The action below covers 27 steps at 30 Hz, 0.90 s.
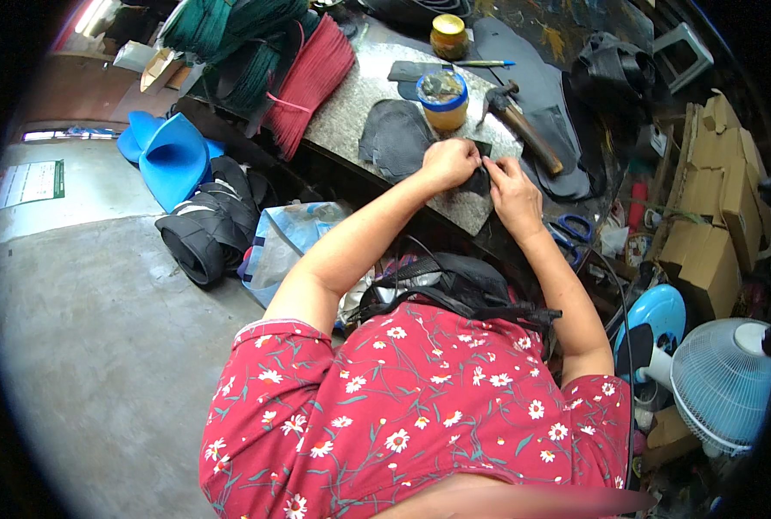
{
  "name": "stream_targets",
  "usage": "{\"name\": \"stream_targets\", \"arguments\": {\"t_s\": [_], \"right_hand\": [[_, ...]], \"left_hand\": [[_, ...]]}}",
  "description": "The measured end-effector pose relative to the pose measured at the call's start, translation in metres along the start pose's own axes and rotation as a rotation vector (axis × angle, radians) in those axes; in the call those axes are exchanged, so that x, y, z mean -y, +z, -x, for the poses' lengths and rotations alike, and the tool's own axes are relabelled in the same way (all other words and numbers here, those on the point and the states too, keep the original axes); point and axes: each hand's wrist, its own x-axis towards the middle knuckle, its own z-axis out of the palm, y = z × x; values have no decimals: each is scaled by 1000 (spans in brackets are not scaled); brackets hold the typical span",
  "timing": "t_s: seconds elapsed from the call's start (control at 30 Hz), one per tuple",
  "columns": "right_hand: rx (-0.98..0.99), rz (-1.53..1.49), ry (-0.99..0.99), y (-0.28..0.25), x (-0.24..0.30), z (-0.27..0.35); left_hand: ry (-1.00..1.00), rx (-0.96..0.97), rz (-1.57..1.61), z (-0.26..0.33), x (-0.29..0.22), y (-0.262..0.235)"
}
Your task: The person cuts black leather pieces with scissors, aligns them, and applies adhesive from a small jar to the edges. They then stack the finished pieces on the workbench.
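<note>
Over the near edge of the stone slab [351, 121], my left hand [452, 164] and my right hand [516, 197] meet, fingers pinched. Between them is a small black piece of sheet material [474, 182], partly hidden by the fingers. Just beyond my left hand stands a tub with a blue rim [446, 118], its top crusted and grey. Flat black cut pieces [392, 137] lie left of it. A hammer with a wooden handle [531, 134] rests to the right, on dark sheet material [556, 130].
A yellow-lidded jar [449, 43] and a pen [485, 63] lie farther back. Red strips [316, 82] and green strips [221, 35] are bundled at the left. Blue-handled scissors [573, 228] sit right of my right forearm. Cardboard boxes [710, 216] and a fan [718, 385] flank the right side.
</note>
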Motion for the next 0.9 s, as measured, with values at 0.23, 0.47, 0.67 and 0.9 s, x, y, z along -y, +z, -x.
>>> {"name": "stream_targets", "arguments": {"t_s": [0.23, 0.47, 0.67, 0.9], "right_hand": [[25, 163, -52, 2, 9, -6], [11, 115, -77, -7, 4, -3], [37, 140, -183, -19, 2, -4], [91, -70, -26, -16, 6, 4]], "left_hand": [[-5, 25, 13, 0, -1, -2], [-4, -15, 5, 1, -1, 0], [0, -15, 1, 2, -3, 0], [6, -33, 9, 4, -4, 0]]}}
